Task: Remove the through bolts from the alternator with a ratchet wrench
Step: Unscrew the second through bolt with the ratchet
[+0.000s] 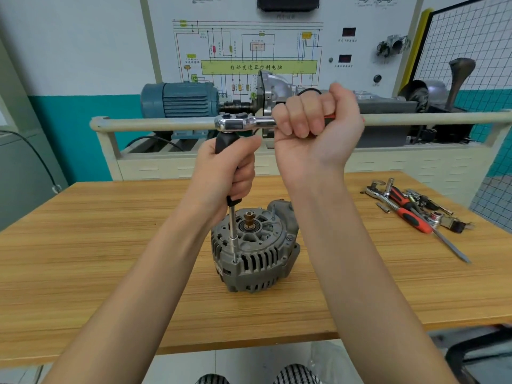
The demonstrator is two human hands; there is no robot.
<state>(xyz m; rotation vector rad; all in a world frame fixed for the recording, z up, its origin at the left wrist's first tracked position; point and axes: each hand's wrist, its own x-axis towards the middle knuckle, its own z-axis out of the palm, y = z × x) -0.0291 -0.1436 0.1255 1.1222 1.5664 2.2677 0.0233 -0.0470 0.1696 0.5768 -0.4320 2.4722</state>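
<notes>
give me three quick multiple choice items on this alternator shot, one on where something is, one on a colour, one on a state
1. Where do the spare tools lie?
A. right side of the table
B. on the floor
C. on top of the alternator

2. What colour is the motor behind the rail?
A. yellow
B. blue
C. white

3. What is the right hand doing?
A. resting flat on the table
B. hanging idle
C. gripping the ratchet handle

Answers:
1 A: the spare tools lie on the table, right of the alternator.
2 B: the motor has a blue casing.
3 C: the right hand has its fingers curled round the ratchet wrench.
</notes>
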